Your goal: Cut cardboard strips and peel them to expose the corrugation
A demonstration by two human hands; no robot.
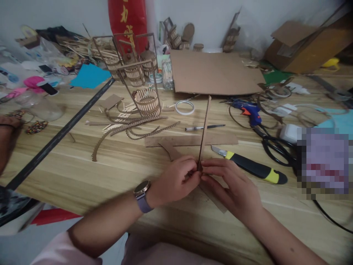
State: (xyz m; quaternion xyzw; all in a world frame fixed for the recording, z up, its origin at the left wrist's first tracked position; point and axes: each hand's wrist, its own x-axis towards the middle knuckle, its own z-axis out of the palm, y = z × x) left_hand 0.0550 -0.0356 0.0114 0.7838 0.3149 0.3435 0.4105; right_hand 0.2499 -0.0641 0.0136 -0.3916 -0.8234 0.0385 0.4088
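A thin cardboard strip stands upright, its lower end between my fingers. My left hand, with a watch on the wrist, pinches that end. From the other side my right hand grips it too, fingertips touching those of my left hand. Under my hands lies a flat cardboard piece. Just beyond them are a long flat cardboard strip and a pen. A black and yellow utility knife rests beside my right hand, its blade showing.
Small stick baskets with tall handles stand back left near curved cardboard strips. A large cardboard sheet lies at the back. To the right are a blue glue gun and black scissors. A person's arm shows far left.
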